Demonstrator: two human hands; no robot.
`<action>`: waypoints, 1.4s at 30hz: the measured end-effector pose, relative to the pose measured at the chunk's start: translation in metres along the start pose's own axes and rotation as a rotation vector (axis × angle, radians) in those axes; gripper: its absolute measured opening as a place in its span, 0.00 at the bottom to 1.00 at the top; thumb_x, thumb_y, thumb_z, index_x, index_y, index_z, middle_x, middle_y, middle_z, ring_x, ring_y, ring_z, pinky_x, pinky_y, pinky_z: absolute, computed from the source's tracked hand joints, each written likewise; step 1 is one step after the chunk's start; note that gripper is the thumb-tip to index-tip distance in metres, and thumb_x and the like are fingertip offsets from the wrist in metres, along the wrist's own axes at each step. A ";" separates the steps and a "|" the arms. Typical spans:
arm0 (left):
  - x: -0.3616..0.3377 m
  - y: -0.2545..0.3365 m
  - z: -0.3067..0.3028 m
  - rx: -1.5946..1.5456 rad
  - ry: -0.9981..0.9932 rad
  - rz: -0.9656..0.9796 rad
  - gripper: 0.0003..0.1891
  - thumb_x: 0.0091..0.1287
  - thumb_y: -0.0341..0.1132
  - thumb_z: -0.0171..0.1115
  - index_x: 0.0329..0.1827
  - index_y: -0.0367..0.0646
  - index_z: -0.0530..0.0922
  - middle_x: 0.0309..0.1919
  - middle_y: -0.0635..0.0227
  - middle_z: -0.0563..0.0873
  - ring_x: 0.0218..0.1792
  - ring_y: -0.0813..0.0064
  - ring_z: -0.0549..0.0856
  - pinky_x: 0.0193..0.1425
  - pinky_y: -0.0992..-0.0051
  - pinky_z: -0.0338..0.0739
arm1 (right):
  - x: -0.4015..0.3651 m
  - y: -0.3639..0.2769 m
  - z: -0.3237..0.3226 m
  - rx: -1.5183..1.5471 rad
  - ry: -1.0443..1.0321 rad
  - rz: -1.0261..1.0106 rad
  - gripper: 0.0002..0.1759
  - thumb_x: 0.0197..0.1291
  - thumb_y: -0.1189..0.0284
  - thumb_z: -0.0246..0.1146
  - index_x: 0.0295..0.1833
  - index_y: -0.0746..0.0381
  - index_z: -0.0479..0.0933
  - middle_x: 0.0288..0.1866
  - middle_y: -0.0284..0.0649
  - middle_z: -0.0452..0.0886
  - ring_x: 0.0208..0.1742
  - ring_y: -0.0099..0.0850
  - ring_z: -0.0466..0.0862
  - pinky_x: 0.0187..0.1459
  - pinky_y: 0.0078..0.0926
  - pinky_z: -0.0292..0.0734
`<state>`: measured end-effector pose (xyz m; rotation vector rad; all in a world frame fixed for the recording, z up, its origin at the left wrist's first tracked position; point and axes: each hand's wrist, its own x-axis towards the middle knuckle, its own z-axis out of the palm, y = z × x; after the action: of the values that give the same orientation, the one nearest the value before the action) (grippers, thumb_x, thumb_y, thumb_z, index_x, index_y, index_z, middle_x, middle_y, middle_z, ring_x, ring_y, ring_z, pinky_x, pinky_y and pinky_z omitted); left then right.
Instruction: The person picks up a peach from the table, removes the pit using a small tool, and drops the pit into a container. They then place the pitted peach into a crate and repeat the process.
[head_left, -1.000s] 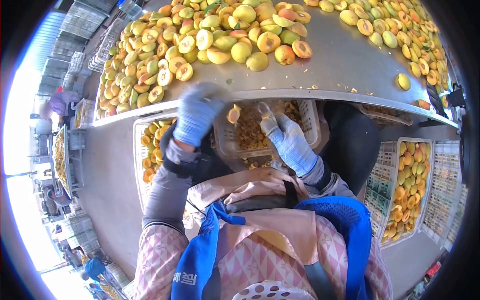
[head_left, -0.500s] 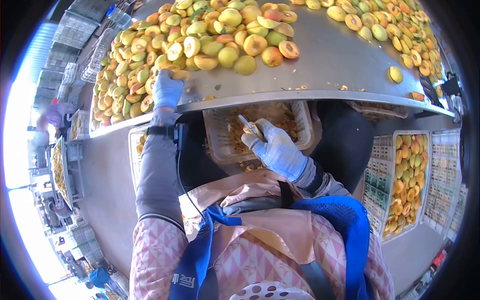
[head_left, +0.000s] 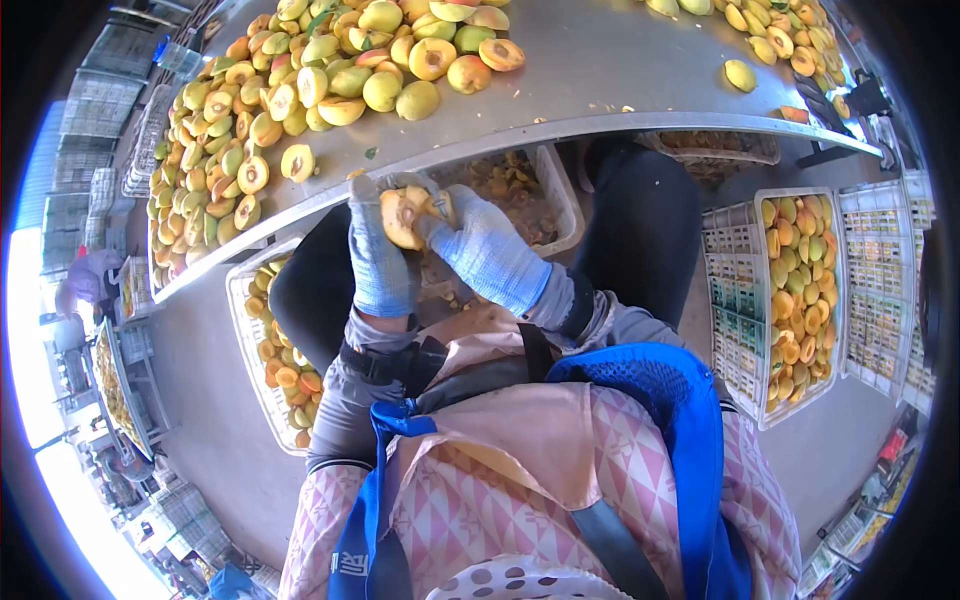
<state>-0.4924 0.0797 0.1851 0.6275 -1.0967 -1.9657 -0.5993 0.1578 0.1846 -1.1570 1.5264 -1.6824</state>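
Both my hands wear pale blue knit gloves and meet above my lap, just short of the table edge. A halved yellow peach point(head_left: 401, 217), cut face up, is held in my left hand point(head_left: 378, 262), its fingers closed around the fruit's far side. My right hand point(head_left: 492, 252) grips a small metal-tipped pitting tool point(head_left: 440, 207) against the right side of the peach. Fingers partly hide the tool, and its exact contact cannot be seen. Beyond the hands, many halved peaches point(head_left: 340, 85) are heaped on the metal table point(head_left: 590, 65).
Under the table stands a white crate point(head_left: 562, 195) with pits and scraps. Crates of peach halves stand at left point(head_left: 262, 385) and right point(head_left: 765, 395). More fruit point(head_left: 775, 40) lies at the table's far right. A bottle point(head_left: 180, 57) stands at the far left; another person point(head_left: 92, 275) is beyond.
My left hand has come back from the table pile to my right hand, bringing a peach half. The tool has moved left to meet it, and the view has shifted.
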 end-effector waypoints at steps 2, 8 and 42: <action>-0.005 0.001 0.001 -0.003 0.114 0.000 0.18 0.79 0.41 0.50 0.60 0.35 0.68 0.43 0.67 0.81 0.44 0.77 0.79 0.51 0.74 0.77 | -0.005 0.002 -0.007 -0.221 -0.034 0.059 0.18 0.65 0.61 0.65 0.47 0.65 0.72 0.27 0.52 0.80 0.27 0.53 0.82 0.29 0.42 0.77; 0.004 0.013 -0.009 -0.060 0.145 -0.129 0.21 0.79 0.48 0.47 0.58 0.38 0.72 0.46 0.62 0.83 0.47 0.70 0.83 0.57 0.70 0.78 | -0.011 -0.006 -0.011 -0.418 -0.028 -0.064 0.18 0.64 0.61 0.67 0.44 0.64 0.71 0.24 0.51 0.80 0.28 0.53 0.83 0.28 0.45 0.77; -0.008 0.018 0.031 0.653 0.088 0.177 0.33 0.79 0.57 0.38 0.43 0.33 0.81 0.34 0.62 0.86 0.34 0.74 0.83 0.47 0.74 0.78 | -0.023 -0.007 -0.003 -0.398 -0.233 0.096 0.22 0.64 0.62 0.64 0.51 0.69 0.69 0.26 0.54 0.81 0.30 0.53 0.84 0.31 0.47 0.79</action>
<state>-0.5030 0.0950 0.2166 0.9065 -1.6867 -1.3987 -0.5908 0.1808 0.1865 -1.3984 1.7792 -1.1628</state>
